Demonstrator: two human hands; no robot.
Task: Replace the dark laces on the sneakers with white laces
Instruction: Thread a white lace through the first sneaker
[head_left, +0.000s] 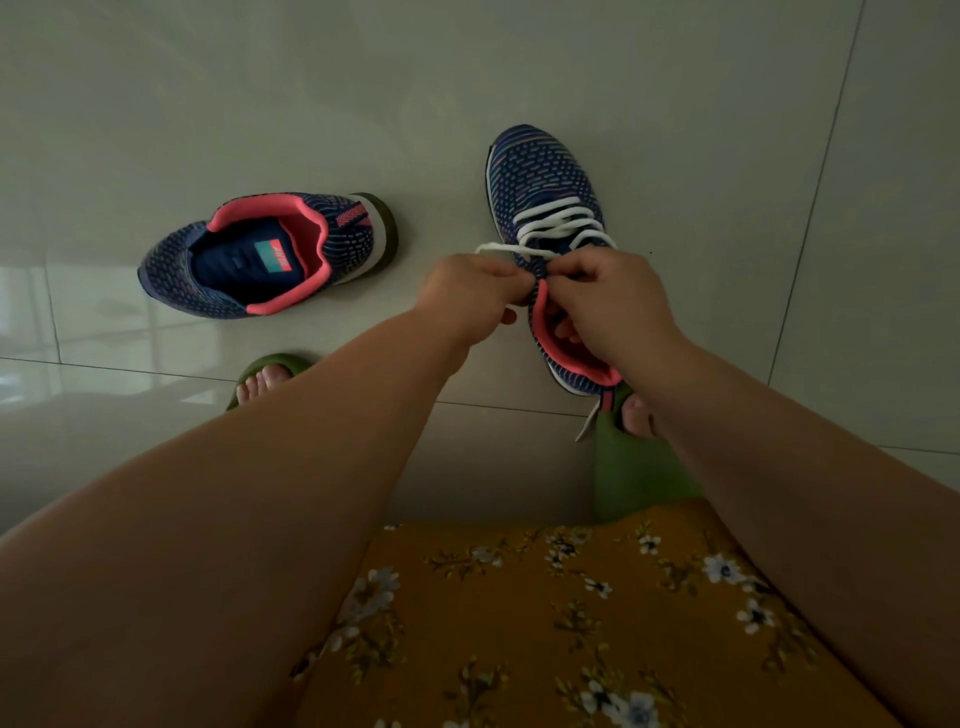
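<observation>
Seen from the head camera: two navy knit sneakers sit well apart on a pale tiled floor (675, 78). The left hand (470, 293) and right hand (605, 306) meet over the near sneaker (540, 176), fingers curled, pinching its white lace (556, 226) at the tongue and hiding the collar. The second sneaker (260, 254) lies unlaced to the left. Two green slippers, one (270, 361) left and one (639, 473) behind the right forearm, and a mustard floral garment (519, 623) fill the foreground.

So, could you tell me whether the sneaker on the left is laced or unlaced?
Unlaced, as far as visible: the left sneaker lies tipped on its side on the floor, and no lace shows on it.
</observation>
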